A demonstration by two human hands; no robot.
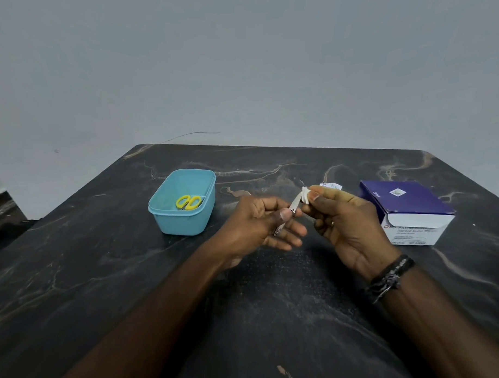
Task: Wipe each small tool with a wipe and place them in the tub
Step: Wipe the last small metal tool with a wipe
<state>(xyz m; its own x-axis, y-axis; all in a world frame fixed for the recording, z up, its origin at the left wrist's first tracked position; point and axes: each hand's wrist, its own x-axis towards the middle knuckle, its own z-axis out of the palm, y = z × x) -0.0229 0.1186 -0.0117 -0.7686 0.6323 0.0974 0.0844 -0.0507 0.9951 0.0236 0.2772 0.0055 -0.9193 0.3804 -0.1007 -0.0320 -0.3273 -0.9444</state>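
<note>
My left hand [261, 225] pinches a small silver metal tool [293, 205], probably a nail clipper, held above the middle of the dark marble table [104, 278]. My right hand [348, 222] grips a folded white wipe [305, 194] wrapped around the tool's upper end. To the left stands a light blue plastic tub [184, 222]. Yellow-handled scissors [188, 202] lie inside it. Part of the tool is hidden by my fingers.
A purple and white box of alcohol swabs [407, 211] sits at the right. A torn white wipe wrapper [331, 185] lies behind my right hand. A grey wall rises beyond the table's far edge.
</note>
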